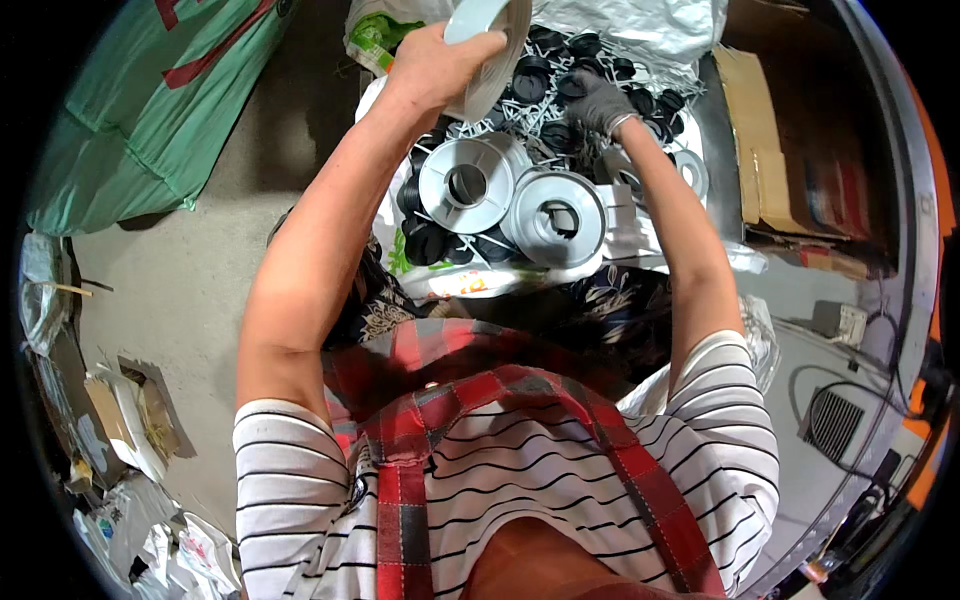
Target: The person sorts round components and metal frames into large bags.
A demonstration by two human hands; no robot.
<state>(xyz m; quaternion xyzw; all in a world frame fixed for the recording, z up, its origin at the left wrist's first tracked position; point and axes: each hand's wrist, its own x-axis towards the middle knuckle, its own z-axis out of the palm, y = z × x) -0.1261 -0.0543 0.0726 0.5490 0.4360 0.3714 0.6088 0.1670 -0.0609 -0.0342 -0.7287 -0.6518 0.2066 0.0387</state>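
My bare left hand [440,65] grips the rim of a light grey plastic ring-shaped part [490,75], held up on edge above the pile. My right hand [600,104], in a dark grey glove, reaches into a heap of black round plastic caps [530,80] and thin grey sticks. Its fingers are curled at a black cap [573,84]; the dark glove and cap blend together there. Nearer to me lie two grey flanged round parts, one with an open centre [440,190] and one beside it [545,245]. Another grey ring [692,175] lies partly behind my right forearm.
A white printed sack [450,284] lies under the heap, with silvery plastic sheeting [640,30] behind. Cardboard [765,150] stands at the right, near a grey machine panel [800,390] with a cable. A green sack [150,130] is at the left; scraps litter the concrete floor [180,300].
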